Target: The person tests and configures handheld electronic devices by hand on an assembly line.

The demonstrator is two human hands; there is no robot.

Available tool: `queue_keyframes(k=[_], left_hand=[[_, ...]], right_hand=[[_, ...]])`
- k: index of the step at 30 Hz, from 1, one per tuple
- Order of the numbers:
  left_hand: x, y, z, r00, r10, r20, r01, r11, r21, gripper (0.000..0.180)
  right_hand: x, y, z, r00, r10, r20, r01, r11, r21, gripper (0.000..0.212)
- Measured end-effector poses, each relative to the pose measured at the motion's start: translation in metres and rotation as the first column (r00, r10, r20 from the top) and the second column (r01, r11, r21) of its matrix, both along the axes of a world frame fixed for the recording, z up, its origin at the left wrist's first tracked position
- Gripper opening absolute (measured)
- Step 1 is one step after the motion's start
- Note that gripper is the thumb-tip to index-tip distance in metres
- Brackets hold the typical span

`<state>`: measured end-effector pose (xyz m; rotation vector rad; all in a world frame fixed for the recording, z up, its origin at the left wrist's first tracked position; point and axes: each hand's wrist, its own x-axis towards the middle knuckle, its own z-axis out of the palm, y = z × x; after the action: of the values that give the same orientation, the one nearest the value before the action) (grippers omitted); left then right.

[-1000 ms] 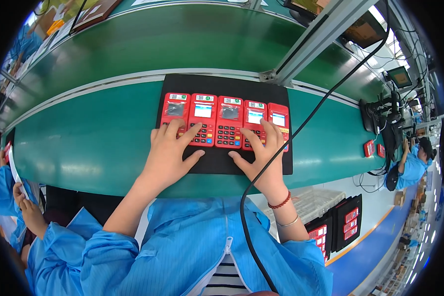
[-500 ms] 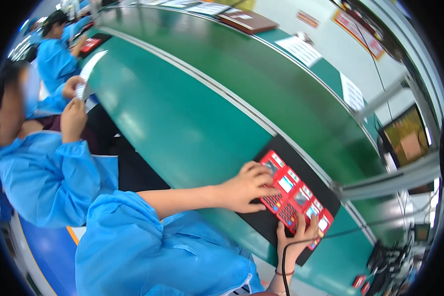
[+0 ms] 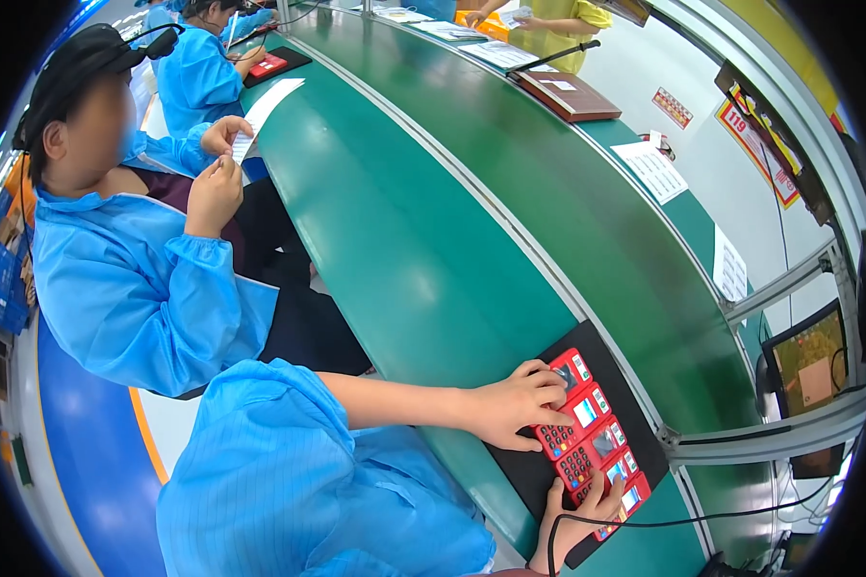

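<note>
"Red keypad terminals [image 3: 592, 452], five of them: where do they sit in the head view?"

"Lower right, side by side on a black mat [image 3: 635, 413], which lies on the green tabletop [image 3: 385, 269]."

"How's the left hand [image 3: 515, 409]?"

"Its grip is loose and unclosed, fingers spread over the first two terminals. Pressing or merely resting, I can't tell."

"And the right hand [image 3: 573, 524]?"

"Also unclosed, thumb apart from the fingers, which reach over the row's other end. A black cable [image 3: 683, 525] crosses in front of it."

"Anyone near?"

"A co-worker in blue [image 3: 135, 279] sits leftward, hands beside a white paper strip [image 3: 269, 115]."
</note>
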<state>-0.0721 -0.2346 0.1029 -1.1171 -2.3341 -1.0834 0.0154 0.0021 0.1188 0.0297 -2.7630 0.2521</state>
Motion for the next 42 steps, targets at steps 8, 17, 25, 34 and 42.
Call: queue_keyframes(k=[8, 17, 25, 34, 42], left_hand=[[0.002, 0.001, 0.003, 1.0, 0.006, 0.0, -0.006, 1.0, -0.016, 0.052], [0.0, -0.001, 0.004, 1.0, 0.009, 0.007, -0.009, 0.999, -0.044, 0.051], [0.0, -0.001, 0.003, 1.0, 0.016, 0.011, -0.015, 0.998, -0.056, 0.051], [0.003, 0.0, 0.003, 0.999, 0.03, -0.012, -0.03, 0.997, -0.069, 0.053], [0.0, -0.002, 0.015, 0.992, 0.096, -0.08, -0.107, 0.985, -0.137, 0.052]], right_hand=[[-0.001, 0.005, -0.006, 1.0, -0.005, -0.018, 0.004, 0.998, -0.067, 0.065], [-0.002, 0.002, -0.006, 1.0, -0.009, -0.025, 0.007, 0.998, -0.058, 0.063], [-0.003, 0.004, -0.011, 0.997, -0.005, -0.08, 0.0, 0.998, -0.065, 0.063], [-0.002, 0.005, -0.011, 0.989, 0.027, -0.143, -0.032, 0.999, -0.031, 0.056], [-0.009, 0.002, -0.003, 0.986, 0.065, -0.156, -0.09, 0.982, -0.164, 0.055]])
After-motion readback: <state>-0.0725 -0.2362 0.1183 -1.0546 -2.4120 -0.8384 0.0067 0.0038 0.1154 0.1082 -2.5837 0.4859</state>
